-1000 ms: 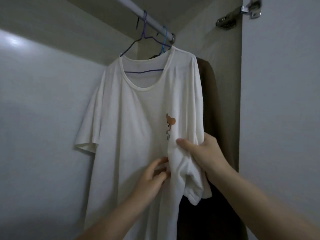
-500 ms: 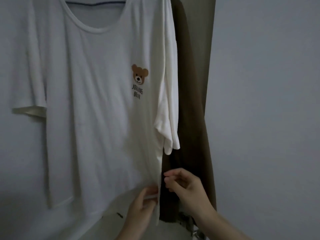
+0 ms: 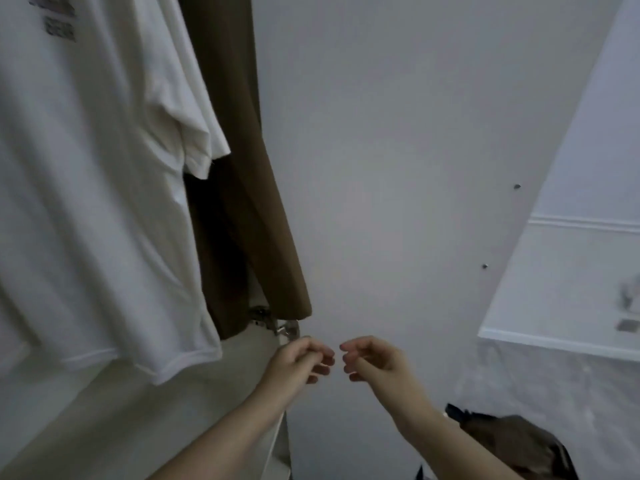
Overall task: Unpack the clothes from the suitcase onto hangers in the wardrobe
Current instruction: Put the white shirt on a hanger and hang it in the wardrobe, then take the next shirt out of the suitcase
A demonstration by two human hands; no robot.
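Observation:
A white T-shirt [image 3: 93, 188] hangs in the wardrobe at the left, its hem loose near the wardrobe floor. Behind it to the right hangs a brown garment [image 3: 242, 188]. My left hand [image 3: 299, 362] and my right hand [image 3: 372, 363] float side by side below and right of the clothes, in front of the open wardrobe door. Both hold nothing, with fingers loosely curled and apart. Neither hand touches the shirt. The hangers and rail are out of view above.
The white wardrobe door [image 3: 398, 168] stands open at centre, with a metal hinge [image 3: 277, 323] at its lower left. A brown and black bundle, perhaps the suitcase's contents [image 3: 512, 441], lies at the bottom right. A pale wall with moulding [image 3: 581, 223] is at the right.
Both hands let go of the white T-shirt's side hem and moved right, away from it. The view dropped down and swung right, so the shirt's collar and print left the frame.

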